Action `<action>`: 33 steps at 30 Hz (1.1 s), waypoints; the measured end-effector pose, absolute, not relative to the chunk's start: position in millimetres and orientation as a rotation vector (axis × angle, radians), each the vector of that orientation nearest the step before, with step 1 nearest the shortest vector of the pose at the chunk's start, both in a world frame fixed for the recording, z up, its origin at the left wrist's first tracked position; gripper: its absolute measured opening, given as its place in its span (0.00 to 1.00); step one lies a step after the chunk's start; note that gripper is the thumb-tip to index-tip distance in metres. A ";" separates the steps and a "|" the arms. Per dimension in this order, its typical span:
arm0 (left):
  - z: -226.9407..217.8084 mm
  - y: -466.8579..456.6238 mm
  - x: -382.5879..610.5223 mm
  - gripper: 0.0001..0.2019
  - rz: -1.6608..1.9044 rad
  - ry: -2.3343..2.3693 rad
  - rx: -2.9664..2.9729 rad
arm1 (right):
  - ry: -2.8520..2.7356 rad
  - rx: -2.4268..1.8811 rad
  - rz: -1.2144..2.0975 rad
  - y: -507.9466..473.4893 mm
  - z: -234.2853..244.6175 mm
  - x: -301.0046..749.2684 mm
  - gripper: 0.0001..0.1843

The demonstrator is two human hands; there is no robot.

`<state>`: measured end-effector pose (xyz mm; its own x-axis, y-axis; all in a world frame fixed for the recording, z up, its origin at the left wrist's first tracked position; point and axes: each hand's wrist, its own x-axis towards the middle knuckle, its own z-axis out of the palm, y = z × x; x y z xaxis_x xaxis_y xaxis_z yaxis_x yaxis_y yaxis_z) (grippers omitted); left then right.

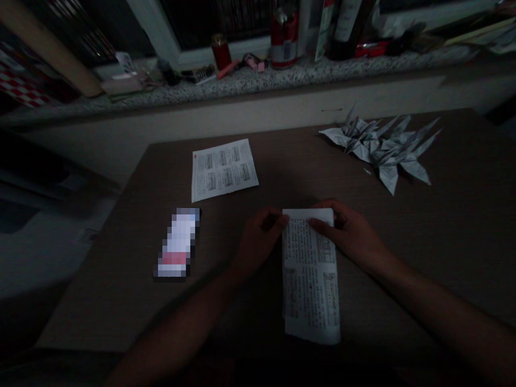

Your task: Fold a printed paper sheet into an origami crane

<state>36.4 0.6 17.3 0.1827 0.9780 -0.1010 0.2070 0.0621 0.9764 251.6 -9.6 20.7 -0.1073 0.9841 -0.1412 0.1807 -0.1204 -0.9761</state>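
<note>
A folded sheet of printed paper (310, 279), long and narrow, is between my two hands above the front of the table. At its upper left corner my left hand (262, 234) pinches the edge, thumb on top. My right hand (342, 228) grips the upper right edge, its thumb lying flat over the print and its fingers behind the sheet, partly hidden. Farther back on the table lies another printed sheet (224, 171). Several folded paper cranes (382, 145) with pointed wings are heaped at the back right.
A phone (177, 244) with a lit, pixelated screen lies to the left on the brown wooden table (121, 242). Behind the table runs a granite windowsill (193, 88) holding a red can (284, 40), a dark bottle (346, 27), a small red jar (221, 52) and clutter.
</note>
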 end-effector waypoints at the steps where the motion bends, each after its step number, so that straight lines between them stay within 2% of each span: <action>1: 17.1 0.5 36.3 0.11 0.906 1.247 1.378 | -1.366 -1.380 1.313 -9.8 20.6 251.6 0.16; 25: 21.7 0.8 37.9 0.09 0.951 1.238 1.409 | -1.412 -1.390 1.189 -12.3 21.7 250.5 0.18; 33: 21.8 -0.7 37.2 0.11 0.974 1.222 1.383 | -1.435 -1.379 1.156 -14.5 26.2 249.0 0.16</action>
